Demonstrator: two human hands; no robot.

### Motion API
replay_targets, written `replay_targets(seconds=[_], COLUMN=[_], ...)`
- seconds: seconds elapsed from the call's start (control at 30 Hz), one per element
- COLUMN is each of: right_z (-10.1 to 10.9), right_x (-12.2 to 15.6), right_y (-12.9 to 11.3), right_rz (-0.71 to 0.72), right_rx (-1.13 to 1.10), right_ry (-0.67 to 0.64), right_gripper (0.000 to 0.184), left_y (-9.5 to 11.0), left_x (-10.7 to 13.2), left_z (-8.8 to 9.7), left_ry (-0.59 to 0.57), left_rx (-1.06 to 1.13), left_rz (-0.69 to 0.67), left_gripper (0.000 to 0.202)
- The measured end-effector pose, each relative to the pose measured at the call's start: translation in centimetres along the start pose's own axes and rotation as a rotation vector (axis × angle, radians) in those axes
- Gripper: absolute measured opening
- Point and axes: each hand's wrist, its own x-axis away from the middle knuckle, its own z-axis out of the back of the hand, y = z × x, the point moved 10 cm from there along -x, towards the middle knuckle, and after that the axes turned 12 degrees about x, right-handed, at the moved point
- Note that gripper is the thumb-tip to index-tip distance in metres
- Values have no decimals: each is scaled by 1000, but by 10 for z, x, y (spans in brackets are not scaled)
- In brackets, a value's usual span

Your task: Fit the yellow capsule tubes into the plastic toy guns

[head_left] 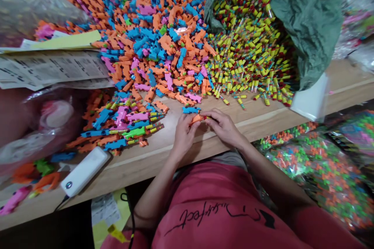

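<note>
Currently: orange piece pinched in both hands at tabletop edge

Presently my left hand (184, 134) and right hand (224, 127) meet over the near edge of the tabletop (263, 118), w/ a small orange piece (196, 118) between them. Fingers of both hands are curled in and pinching it, left on one end, right on the other. A yellow tip seems to show at the right-hand end, but it's too small to confirm. The orange piece sits just above the wood, just beside a lone blue piece (191, 109).

Handling, my judgement: moulded plastic, so light, stiff and smooth enough to slip. No sign it's fragile. Best hold is across the flat sides w/ the fingertips, not by a thin end.

Surroundings: a big heap of orange, blue & pink pieces (157, 35) lies behind, touching a heap of yellow tubes (248, 54) that spills from a green bag (306, 11). Left of my hands is a loose row of pieces w/ tubes fitted (131, 124). A white power bank (84, 171) lies near the tabletop edge, and printed papers (52, 68) are further left.
</note>
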Motion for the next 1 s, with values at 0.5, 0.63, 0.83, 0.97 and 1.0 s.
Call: replay_targets(seconds=[0.5,0.63,0.83,0.97,1.0], right_z=[-8,-7,-8,-10,-11], right_x=[2,3,2,2,2], right_y=[6,6,9,14,15], right_rz=[-42,-36,-42,-75,-76], right_rx=[-39,-50,-44,-10,4], right_ry=[-4,19,-21,-80,-89], right_gripper=[28,30,26,19,19], left_y=[12,13,16,22,23], left_x=[1,1,2,6,8], left_z=[5,3,-1,-8,-10], left_ry=[-35,-51,-105,-176,-189], left_rx=[-294,-315,-358,-406,-414], left_rz=[-146,-171,-234,-307,-319], left_gripper=[30,33,35,36,37])
